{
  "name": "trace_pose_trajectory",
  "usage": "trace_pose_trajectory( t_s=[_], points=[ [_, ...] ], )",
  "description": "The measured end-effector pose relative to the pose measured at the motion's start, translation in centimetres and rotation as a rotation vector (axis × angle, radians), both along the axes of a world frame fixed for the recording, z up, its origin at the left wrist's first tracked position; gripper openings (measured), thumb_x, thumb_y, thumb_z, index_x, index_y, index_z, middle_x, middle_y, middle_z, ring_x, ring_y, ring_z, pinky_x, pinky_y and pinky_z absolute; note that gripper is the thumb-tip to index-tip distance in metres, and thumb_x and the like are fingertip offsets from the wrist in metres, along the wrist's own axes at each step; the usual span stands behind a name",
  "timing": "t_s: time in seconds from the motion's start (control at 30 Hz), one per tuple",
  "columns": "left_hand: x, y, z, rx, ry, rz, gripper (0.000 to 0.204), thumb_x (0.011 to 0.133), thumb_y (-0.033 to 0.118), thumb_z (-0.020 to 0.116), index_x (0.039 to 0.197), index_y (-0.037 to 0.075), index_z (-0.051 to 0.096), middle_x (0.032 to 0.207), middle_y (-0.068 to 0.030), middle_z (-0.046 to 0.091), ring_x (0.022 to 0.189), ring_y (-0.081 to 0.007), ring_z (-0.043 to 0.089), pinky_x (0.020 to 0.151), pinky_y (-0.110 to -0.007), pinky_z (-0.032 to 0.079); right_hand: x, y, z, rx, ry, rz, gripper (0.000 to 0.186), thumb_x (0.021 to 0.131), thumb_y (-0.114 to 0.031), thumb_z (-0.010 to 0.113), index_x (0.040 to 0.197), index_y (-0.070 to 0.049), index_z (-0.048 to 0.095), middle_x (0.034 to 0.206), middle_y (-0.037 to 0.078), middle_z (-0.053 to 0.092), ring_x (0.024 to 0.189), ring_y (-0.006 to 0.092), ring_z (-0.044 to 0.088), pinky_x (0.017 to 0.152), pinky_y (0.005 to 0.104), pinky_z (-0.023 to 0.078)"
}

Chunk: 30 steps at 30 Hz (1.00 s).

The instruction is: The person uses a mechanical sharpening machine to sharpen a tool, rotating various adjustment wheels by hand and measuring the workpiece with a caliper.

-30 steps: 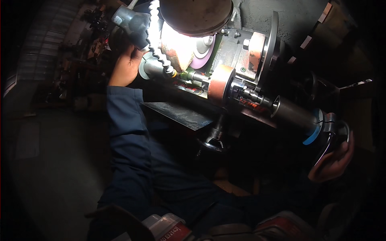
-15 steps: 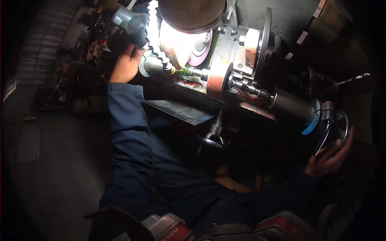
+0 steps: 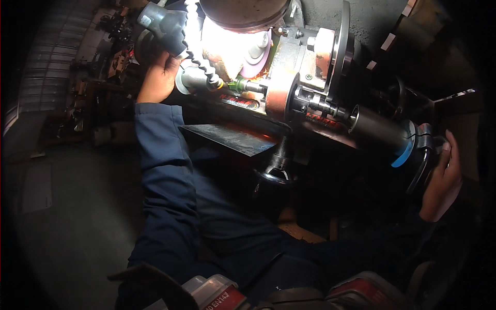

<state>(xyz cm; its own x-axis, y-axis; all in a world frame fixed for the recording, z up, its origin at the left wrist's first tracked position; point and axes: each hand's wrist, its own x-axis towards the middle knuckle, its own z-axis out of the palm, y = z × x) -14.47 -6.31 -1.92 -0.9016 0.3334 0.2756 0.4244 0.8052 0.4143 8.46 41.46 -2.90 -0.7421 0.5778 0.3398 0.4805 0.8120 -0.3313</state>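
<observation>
My left hand [image 3: 159, 81] is closed beside a grey flanged cylinder [image 3: 194, 80], under a dark lamp housing [image 3: 159, 26]; what its fingers grip is hidden. My right hand [image 3: 442, 178] grips the chrome handwheel [image 3: 424, 165] at the machine's right end, beside a dark tube [image 3: 377, 126] with a blue band. Between my hands, a bright light falls on a pink grinding wheel [image 3: 254, 66], a metal shaft [image 3: 253, 88] with a green part and a worn red housing [image 3: 281, 95]. Small orange sparks show near the wheel. A corrugated coolant hose [image 3: 204, 67] hangs in front.
A flat metal plate [image 3: 227, 137] juts out below the machine, beside a second handwheel [image 3: 274, 175]. A large round dark housing [image 3: 243, 10] sits above. A dim workbench [image 3: 90, 98] with jumbled items stands to the left. My legs in dark blue trousers are below.
My right hand has moved up around the handwheel's rim. Orange sparks now show by the grinding wheel. The whole machine sits slightly higher in the picture.
</observation>
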Motion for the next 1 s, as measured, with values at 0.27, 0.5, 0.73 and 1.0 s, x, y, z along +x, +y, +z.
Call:
trace_pose_trajectory(
  t_s=[0.27, 0.5, 0.73, 1.0],
  points=[
    [0.1, 0.1, 0.0, 0.024, -0.002, -0.015, 0.021, 0.095, 0.018, 0.049, 0.104, -0.001, 0.052, 0.087, -0.0167, 0.059, 0.079, -0.0266, 0.056, 0.074, -0.036, 0.044, -2.1, 4.4, 0.5, -0.062, -0.356, 0.059, 0.035, 0.097, -0.030, 0.041, 0.118, -0.008, 0.059, 0.117, 0.013, 0.060, 0.111, 0.0265, 0.057, 0.091, 0.0356, 0.044],
    [0.4, 0.2, 0.3, -0.014, 0.013, 0.019, 0.021, 0.095, 0.018, 0.049, 0.101, -0.002, 0.053, 0.089, -0.0180, 0.059, 0.080, -0.0291, 0.055, 0.075, -0.037, 0.044, -0.2, 0.1, -0.6, 0.044, -0.108, -0.068, 0.032, 0.097, -0.029, 0.043, 0.116, -0.011, 0.061, 0.109, 0.010, 0.065, 0.103, 0.0231, 0.061, 0.084, 0.0338, 0.048],
    [0.0, 0.2, -0.2, 0.004, 0.034, -0.013, 0.021, 0.093, 0.017, 0.051, 0.102, -0.002, 0.053, 0.092, -0.0187, 0.059, 0.085, -0.0283, 0.056, 0.077, -0.037, 0.044, 1.0, -1.3, -3.5, 0.099, 0.459, 0.030, 0.030, 0.099, -0.014, 0.036, 0.115, -0.005, 0.060, 0.102, 0.010, 0.067, 0.088, 0.0201, 0.067, 0.068, 0.0269, 0.054],
    [0.1, 0.1, 0.1, 0.012, -0.003, -0.004, 0.020, 0.093, 0.016, 0.052, 0.101, -0.002, 0.054, 0.090, -0.0164, 0.059, 0.083, -0.0262, 0.055, 0.076, -0.036, 0.044, 0.6, 0.2, -1.1, -0.062, 0.064, -0.015, 0.031, 0.099, -0.025, 0.038, 0.116, -0.013, 0.061, 0.107, 0.008, 0.066, 0.094, 0.0208, 0.065, 0.075, 0.0299, 0.050]
  ],
)
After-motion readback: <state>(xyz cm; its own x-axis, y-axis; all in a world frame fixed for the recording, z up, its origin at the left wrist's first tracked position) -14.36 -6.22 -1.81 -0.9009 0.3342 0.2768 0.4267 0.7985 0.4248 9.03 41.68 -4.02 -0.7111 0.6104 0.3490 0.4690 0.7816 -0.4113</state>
